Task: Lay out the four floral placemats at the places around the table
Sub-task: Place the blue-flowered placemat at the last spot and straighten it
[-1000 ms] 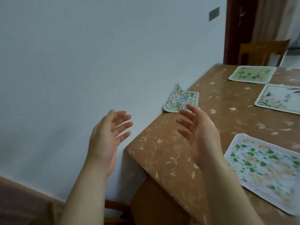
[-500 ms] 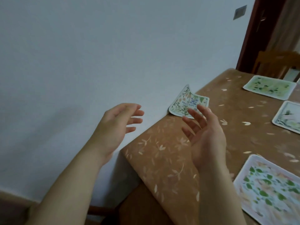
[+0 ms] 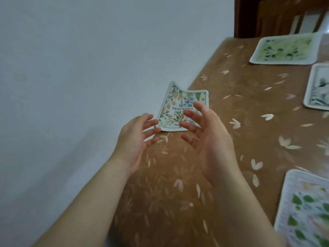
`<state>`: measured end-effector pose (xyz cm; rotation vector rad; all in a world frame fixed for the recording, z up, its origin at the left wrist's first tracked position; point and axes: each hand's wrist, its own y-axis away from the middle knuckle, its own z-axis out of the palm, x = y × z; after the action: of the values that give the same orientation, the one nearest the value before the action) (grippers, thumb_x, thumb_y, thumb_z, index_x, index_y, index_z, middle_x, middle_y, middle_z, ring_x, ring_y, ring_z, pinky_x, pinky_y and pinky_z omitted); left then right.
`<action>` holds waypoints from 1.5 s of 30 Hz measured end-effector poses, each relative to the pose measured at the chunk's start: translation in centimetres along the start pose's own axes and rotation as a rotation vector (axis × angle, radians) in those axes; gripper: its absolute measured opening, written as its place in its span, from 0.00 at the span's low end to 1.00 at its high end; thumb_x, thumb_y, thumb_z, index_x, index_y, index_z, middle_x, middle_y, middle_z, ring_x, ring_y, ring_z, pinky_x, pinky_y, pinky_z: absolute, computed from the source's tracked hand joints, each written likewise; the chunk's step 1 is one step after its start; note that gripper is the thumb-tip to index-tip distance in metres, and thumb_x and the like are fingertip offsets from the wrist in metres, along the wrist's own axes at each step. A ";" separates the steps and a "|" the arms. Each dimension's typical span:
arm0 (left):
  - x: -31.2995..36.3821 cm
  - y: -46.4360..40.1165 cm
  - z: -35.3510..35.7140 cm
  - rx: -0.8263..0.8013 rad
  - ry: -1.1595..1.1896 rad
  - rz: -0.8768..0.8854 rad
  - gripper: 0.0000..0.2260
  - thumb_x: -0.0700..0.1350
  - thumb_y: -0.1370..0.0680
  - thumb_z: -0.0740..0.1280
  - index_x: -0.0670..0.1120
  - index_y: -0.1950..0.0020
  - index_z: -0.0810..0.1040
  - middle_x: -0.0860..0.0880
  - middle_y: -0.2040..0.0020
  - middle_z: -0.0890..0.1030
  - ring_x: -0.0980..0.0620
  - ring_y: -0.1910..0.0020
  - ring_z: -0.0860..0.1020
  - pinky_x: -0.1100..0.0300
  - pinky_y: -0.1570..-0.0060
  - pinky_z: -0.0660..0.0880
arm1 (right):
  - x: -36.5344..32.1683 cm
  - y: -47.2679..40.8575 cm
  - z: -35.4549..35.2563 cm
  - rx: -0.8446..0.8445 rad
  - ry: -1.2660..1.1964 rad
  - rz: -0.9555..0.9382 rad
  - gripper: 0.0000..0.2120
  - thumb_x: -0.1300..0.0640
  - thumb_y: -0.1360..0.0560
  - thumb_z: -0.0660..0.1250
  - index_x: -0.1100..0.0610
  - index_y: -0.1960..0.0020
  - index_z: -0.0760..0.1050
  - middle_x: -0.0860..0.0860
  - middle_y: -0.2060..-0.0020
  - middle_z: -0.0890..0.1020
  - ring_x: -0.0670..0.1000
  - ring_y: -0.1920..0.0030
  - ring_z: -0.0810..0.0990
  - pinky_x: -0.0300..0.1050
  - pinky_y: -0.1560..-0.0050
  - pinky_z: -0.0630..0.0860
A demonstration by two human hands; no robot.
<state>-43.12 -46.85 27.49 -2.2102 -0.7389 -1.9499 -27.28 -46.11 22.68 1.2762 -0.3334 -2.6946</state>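
Note:
A floral placemat with the word BEAUTIFUL (image 3: 179,106) lies at the table's left edge, its far corner curled up against the wall. My left hand (image 3: 137,139) hovers just short of its near left corner, fingers spread, holding nothing. My right hand (image 3: 204,138) is over its near right side, fingers apart and empty, covering part of the print. A pale green placemat (image 3: 284,49) lies flat at the far end. A white-rimmed grey-green placemat (image 3: 318,88) is cut by the right edge. A green-leaf placemat (image 3: 306,207) lies near right.
The table carries a brown cloth with pale petal prints (image 3: 240,136) and butts against a plain white wall (image 3: 80,68) on the left. A dark wooden chair (image 3: 277,16) stands behind the far end, next to a dark door frame.
Both hands have moved forward over the table toward the curled placemat and closer together. The view has advanced, so the placemats look larger and nearer.

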 end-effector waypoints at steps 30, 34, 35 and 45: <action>-17.0 -31.7 7.1 0.289 -0.077 -0.442 0.14 0.39 0.19 0.63 0.43 0.34 0.80 0.44 0.40 0.85 0.46 0.44 0.84 0.50 0.41 0.81 | 17.2 -26.1 -13.8 -0.148 1.795 0.036 0.59 0.29 0.30 0.72 0.44 0.15 0.38 0.60 0.15 0.42 0.68 0.17 0.37 0.78 0.25 0.39; -17.3 -31.5 6.5 0.366 -0.049 -0.327 0.12 0.40 0.20 0.70 0.40 0.36 0.79 0.43 0.45 0.86 0.47 0.49 0.86 0.51 0.46 0.83 | 17.1 -26.0 -13.8 -0.140 1.791 0.040 0.59 0.29 0.30 0.72 0.44 0.15 0.37 0.60 0.15 0.43 0.67 0.17 0.38 0.77 0.24 0.38; -17.1 -31.1 6.4 0.367 -0.038 -0.295 0.12 0.40 0.20 0.71 0.40 0.37 0.79 0.43 0.46 0.86 0.47 0.50 0.86 0.52 0.48 0.84 | 17.0 -25.9 -13.7 -0.143 1.791 0.042 0.59 0.29 0.30 0.72 0.44 0.15 0.38 0.59 0.15 0.43 0.67 0.17 0.38 0.77 0.24 0.38; -14.8 -23.5 2.5 0.357 -0.131 -0.312 0.05 0.37 0.22 0.73 0.42 0.53 0.77 0.42 0.55 0.86 0.46 0.58 0.87 0.55 0.57 0.85 | 13.3 -20.2 -14.4 0.183 0.949 -0.018 0.24 0.51 0.20 0.67 0.55 0.25 0.74 0.54 0.31 0.80 0.57 0.34 0.79 0.51 0.36 0.77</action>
<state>-51.59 -29.53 7.40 -2.1126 -1.4018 -1.6298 -25.11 -31.52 -1.29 2.3850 -0.4247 -1.7792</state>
